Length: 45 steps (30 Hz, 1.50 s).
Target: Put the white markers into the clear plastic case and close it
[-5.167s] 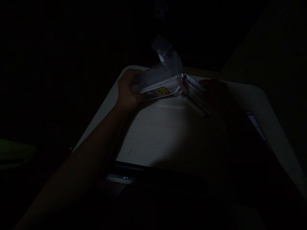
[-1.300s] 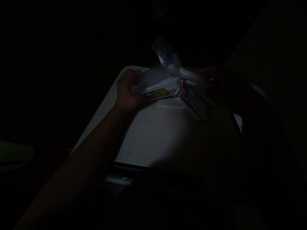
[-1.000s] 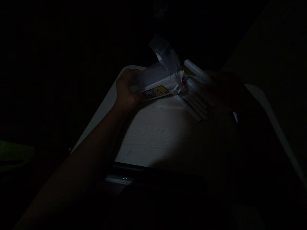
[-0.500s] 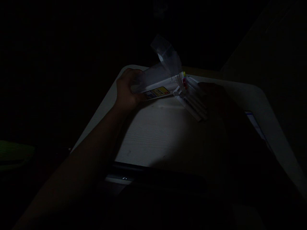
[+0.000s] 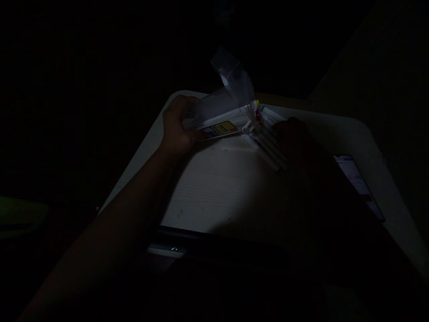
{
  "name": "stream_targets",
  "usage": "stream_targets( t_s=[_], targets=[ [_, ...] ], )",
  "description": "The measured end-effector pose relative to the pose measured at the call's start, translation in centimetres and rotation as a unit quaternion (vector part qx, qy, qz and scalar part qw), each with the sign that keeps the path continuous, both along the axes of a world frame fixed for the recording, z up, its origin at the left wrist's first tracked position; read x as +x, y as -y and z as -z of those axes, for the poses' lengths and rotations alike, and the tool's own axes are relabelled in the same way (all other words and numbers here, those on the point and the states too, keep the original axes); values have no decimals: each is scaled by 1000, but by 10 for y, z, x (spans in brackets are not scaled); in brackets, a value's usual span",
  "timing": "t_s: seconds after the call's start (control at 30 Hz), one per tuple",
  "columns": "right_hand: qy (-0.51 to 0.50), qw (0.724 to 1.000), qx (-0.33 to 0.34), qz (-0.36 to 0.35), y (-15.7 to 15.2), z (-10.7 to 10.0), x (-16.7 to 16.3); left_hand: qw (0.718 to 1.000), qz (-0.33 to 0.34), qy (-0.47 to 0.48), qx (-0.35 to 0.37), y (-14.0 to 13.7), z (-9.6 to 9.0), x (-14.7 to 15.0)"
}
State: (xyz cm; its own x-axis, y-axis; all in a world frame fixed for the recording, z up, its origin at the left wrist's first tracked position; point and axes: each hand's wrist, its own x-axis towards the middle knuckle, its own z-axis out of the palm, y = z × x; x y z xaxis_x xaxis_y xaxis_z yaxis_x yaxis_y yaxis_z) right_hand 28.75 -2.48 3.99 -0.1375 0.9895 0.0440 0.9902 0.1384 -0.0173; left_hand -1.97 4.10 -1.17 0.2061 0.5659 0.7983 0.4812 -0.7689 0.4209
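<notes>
The room is very dark. My left hand is closed around the back end of a clear plastic marker case, held tilted over the table. A yellow and black label shows on its side, and its hinged lid stands up, swung back. Bright yellow and red ends show at the case's mouth. Several white markers fan out beside that mouth. My right hand is at these markers, its fingertips over or against them; shadow hides how the fingers are set.
The pale table has rounded far corners. A phone with a lit screen lies at the right, partly behind my right forearm. Along the near side runs a long dark bar-shaped object. Something green is at far left.
My right hand and forearm have shifted slightly, uncovering more of the phone and of a marker at the back. My left hand and the case have stayed in place.
</notes>
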Motion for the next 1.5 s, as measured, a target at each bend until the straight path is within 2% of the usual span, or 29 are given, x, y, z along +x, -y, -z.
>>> stream_targets(
  t_s=[0.07,0.13,0.23,0.3,0.47,0.6,0.8,1.07,1.37,1.5],
  targets=[
    [-3,1000,7,-3,-2,-2,0,1000,2,1,6,0,1,1],
    [-28,999,42,-2,-1,-6,-1,1000,6,3,16,-1,1,1],
    [-136,983,122,-8,9,-18,-10,1000,9,-1,16,-1,1,-1],
    [-196,967,153,-51,18,-27,-19,1000,11,-10,11,-2,1,-2],
    [-234,945,159,-165,26,-32,-33,1000,13,-4,21,-3,2,-3],
    [-231,937,169,-201,19,-28,-31,998,35,-43,36,-2,0,-5],
    [-209,933,146,-254,13,-26,-29,995,35,-63,67,5,-4,-3],
    [-277,926,129,-223,17,-28,-32,995,36,-49,75,2,-3,-1],
    [-275,934,132,-186,21,-36,-21,996,36,-43,65,-3,0,-6],
    [-310,918,150,-195,20,-38,-9,997,34,-38,54,-7,3,-8]
  ],
)
